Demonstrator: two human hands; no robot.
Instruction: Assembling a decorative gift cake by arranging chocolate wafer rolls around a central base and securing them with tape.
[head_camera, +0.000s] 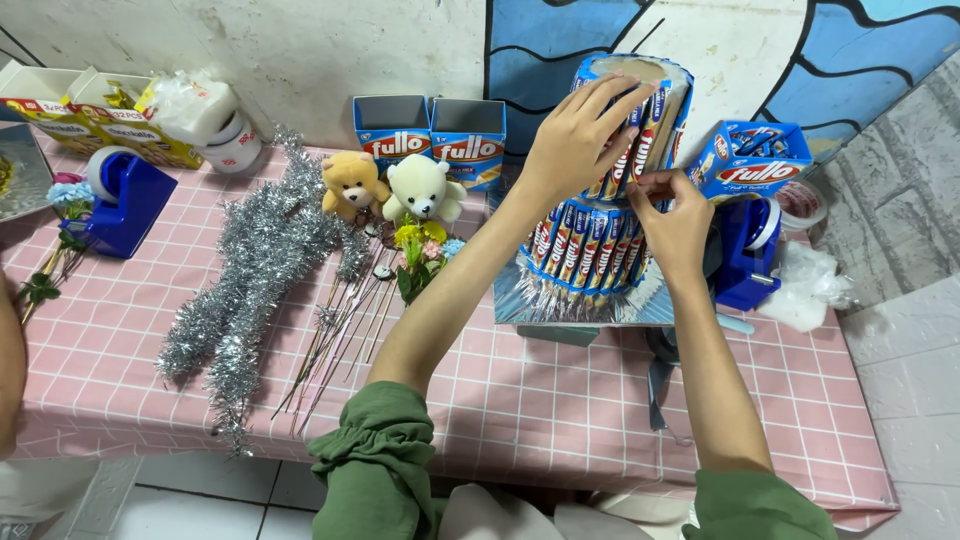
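Pink checked cloth (560, 400) covers the table; landmark is the snack tower (600, 200), two tiers of blue-wrapped wafer sticks standing on end on a silver board, far-right on the cloth. Right hand (675, 225) at the tier joint, fingertips pinched on something small, can't tell what. Left hand (580, 135) lies flat on the upper tier, fingers spread, pressing the sticks. Left of tower: silver tinsel (250, 280), two small teddy bears (390, 185). Behind-left: two open blue boxes (430, 130) with red oval labels. Right of tower: another such box (755, 160), blue tape dispenser (745, 250).
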